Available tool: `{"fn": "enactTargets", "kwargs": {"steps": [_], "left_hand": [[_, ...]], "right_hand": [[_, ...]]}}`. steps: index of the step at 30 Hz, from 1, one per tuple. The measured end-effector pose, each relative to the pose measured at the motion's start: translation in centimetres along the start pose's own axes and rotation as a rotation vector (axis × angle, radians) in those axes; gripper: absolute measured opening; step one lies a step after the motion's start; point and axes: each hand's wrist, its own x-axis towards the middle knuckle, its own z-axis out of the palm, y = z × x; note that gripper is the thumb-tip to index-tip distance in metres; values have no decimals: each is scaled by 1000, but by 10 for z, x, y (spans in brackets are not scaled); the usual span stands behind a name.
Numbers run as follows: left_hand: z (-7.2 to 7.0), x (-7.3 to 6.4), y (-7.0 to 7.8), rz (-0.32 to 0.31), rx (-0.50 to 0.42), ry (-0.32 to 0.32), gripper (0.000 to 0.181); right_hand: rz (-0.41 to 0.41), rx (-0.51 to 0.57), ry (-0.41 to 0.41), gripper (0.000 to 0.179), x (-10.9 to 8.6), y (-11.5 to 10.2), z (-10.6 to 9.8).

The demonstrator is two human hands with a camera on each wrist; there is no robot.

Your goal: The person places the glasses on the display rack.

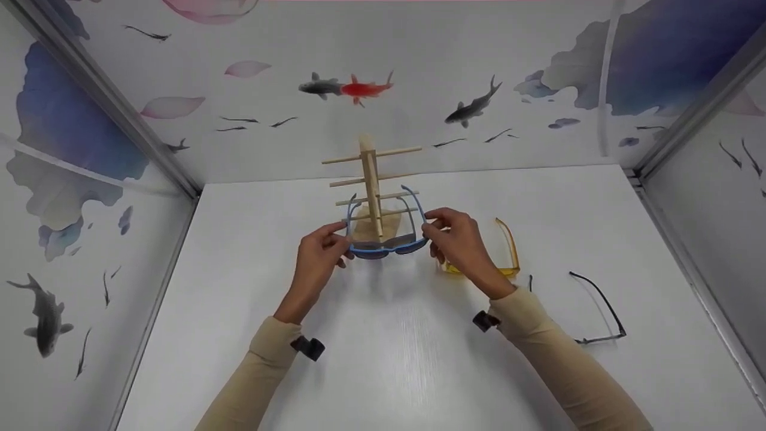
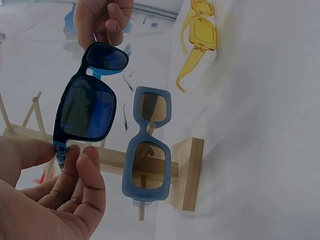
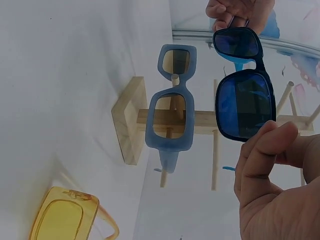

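Both hands hold a pair of dark sunglasses with bright blue temples [image 2: 88, 107], one hand at each side, with the lenses toward me. My left hand [image 1: 320, 248] pinches one end of the frame near the hinge between thumb and fingers. At the opposite end, my right hand [image 1: 459, 239] grips the other temple close to its hinge. Behind them stands a wooden glasses rack [image 1: 371, 179] with several crossbars. Blue-grey sunglasses [image 3: 170, 144] hang low on this rack, just above its base [image 2: 193, 175]; the held pair overlaps them in the head view.
Right of the rack, yellow glasses [image 1: 508, 272] lie on the white table [image 1: 383, 359], partly behind my right hand. Nearer me are black-framed glasses [image 1: 621, 331], partly covered by the right sleeve. Panels with painted fish [image 1: 365, 90] enclose the table at the back and sides.
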Motion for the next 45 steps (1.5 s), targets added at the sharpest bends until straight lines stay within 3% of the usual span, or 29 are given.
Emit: {"fn": "enactTargets", "kwargs": {"steps": [12,22,29,45], "left_hand": [[-6,9,-1,-6,21,22,41],[-9,19,-3,-9,28,3,42],[-11,23,-3,-16,23,1,41],[-11,36,10,-16,65,23,39]], "right_hand": [[-1,5,2,28,9,-2,6],[-34,5,3,28,15,-5,7],[-15,15,-6,29,22,-6,8],[-19,74,7,25,34,-10,7]]}}
